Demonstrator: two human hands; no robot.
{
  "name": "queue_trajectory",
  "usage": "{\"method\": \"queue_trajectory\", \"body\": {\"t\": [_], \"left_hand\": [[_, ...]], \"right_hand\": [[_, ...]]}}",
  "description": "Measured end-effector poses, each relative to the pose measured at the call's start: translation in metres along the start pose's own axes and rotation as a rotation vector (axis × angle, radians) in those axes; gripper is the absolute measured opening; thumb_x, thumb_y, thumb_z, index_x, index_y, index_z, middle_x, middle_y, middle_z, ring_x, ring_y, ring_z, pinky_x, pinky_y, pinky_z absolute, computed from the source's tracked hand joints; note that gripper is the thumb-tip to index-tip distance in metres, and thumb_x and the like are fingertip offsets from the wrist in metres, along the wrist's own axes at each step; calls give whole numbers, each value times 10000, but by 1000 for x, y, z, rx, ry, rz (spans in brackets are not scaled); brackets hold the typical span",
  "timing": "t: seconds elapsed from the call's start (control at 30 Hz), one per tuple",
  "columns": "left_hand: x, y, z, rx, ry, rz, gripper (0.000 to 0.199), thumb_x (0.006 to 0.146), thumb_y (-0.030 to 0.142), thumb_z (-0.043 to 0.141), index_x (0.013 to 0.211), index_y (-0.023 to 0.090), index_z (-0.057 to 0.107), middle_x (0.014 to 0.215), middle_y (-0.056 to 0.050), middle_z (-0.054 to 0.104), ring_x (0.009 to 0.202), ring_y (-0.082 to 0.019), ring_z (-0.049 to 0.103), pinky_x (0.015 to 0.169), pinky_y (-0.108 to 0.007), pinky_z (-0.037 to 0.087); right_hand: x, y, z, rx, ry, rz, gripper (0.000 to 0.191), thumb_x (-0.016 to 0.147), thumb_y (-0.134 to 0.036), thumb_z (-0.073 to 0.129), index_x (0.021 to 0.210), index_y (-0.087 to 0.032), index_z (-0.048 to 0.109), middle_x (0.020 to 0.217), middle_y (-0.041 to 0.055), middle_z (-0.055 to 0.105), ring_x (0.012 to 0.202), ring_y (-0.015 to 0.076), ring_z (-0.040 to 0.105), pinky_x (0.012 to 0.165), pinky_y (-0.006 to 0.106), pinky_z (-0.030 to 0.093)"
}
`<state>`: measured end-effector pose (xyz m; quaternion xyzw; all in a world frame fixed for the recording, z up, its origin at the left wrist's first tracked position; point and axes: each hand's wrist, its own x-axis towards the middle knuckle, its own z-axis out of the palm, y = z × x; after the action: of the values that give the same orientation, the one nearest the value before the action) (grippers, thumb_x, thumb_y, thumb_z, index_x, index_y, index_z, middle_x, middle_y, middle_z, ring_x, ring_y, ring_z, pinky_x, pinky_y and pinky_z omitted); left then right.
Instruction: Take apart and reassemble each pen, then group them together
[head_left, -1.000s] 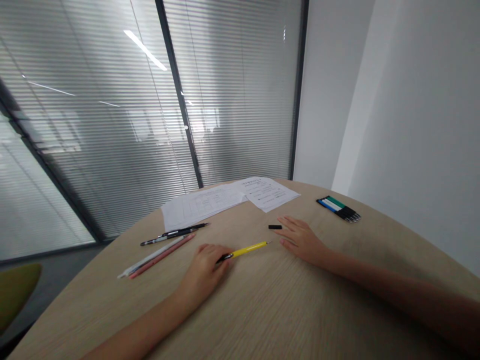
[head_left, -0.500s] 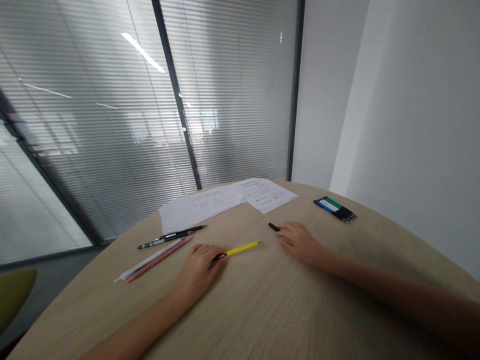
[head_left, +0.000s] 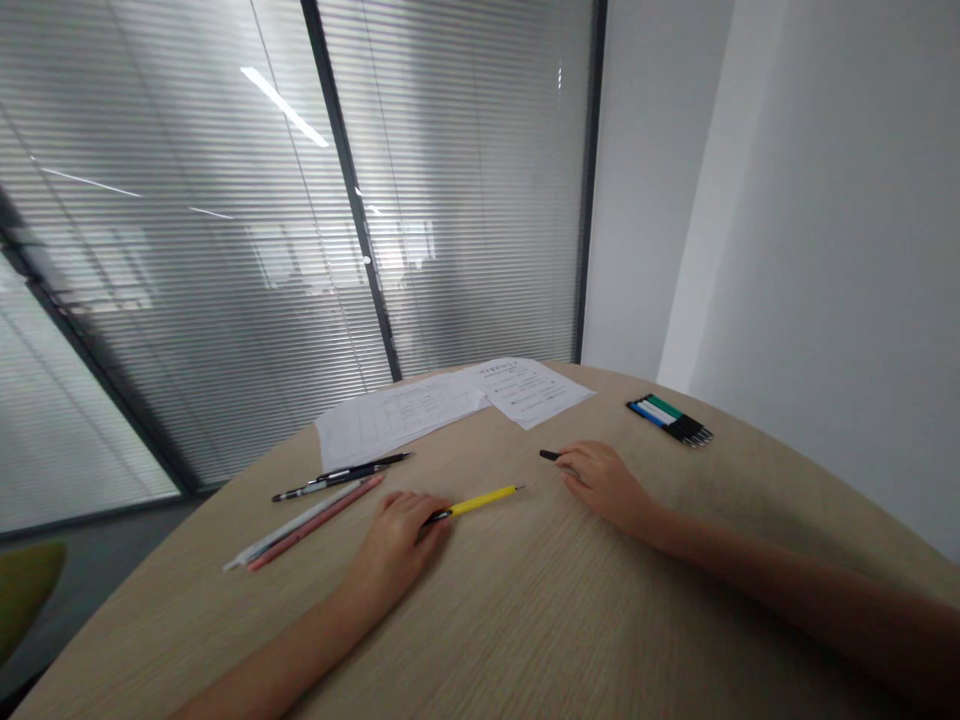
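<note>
My left hand (head_left: 405,525) rests on the table with its fingers closed round the dark end of a yellow pen (head_left: 484,500), whose thin tip points right. To the right, my right hand (head_left: 604,482) has its fingers bent round a small black piece (head_left: 550,455) that sticks out past the fingertips. Left of my left hand lie a white pen (head_left: 289,527) and a pink pen (head_left: 319,525) side by side. Just behind them are black pens (head_left: 341,475), partly overlapping.
Printed paper sheets (head_left: 405,410) lie at the far side of the round wooden table (head_left: 525,620). A row of several blue, white, green and black pens (head_left: 670,420) sits at the back right. A green chair (head_left: 28,595) shows at the left edge.
My right hand has turned slightly, and the black piece has shifted a little with it, now lying more level. My left hand and the yellow pen look almost unmoved.
</note>
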<state>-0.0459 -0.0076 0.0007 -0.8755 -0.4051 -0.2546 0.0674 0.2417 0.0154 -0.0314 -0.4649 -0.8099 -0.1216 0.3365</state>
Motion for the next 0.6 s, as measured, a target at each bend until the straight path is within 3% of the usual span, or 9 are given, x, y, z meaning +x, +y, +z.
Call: {"method": "queue_trajectory", "body": {"t": [0.17,0.3,0.37,0.47,0.6], "left_hand": [[0,-1,1,7,-10,10,157,788,211,451,839,186,598,761,-34,670,724,-177,599,694,-335,424],[1,1,0,32,-29,33,157,790,194,451,846,179,596,765,-39,670,723,-185,599,694,-349,417],[1,2,0,48,-29,49,156,788,187,451,848,178,595,763,-41,669,722,-188,598,692,-352,416],[0,2,-1,56,-9,80,160,794,179,440,857,183,586,764,-38,666,724,-182,595,698,-344,414],[-1,3,-1,61,6,103,162,808,182,420,853,178,576,750,-40,660,712,-177,591,691,-338,414]], "right_hand": [[0,-2,-4,80,42,68,63,726,-133,501,699,-188,515,724,23,601,734,161,558,723,320,426],[-1,-5,-7,174,54,140,107,724,-157,517,825,-188,529,797,39,608,765,168,567,725,324,443],[-2,-7,-9,243,44,94,157,743,-169,507,895,-194,536,847,45,610,806,163,565,746,317,444],[-2,-12,-14,329,25,50,106,761,-193,500,845,-209,563,820,29,616,788,150,569,726,292,453],[-3,-21,-15,440,-25,275,92,730,-240,544,804,-213,590,689,2,615,614,136,574,560,255,462]]}}
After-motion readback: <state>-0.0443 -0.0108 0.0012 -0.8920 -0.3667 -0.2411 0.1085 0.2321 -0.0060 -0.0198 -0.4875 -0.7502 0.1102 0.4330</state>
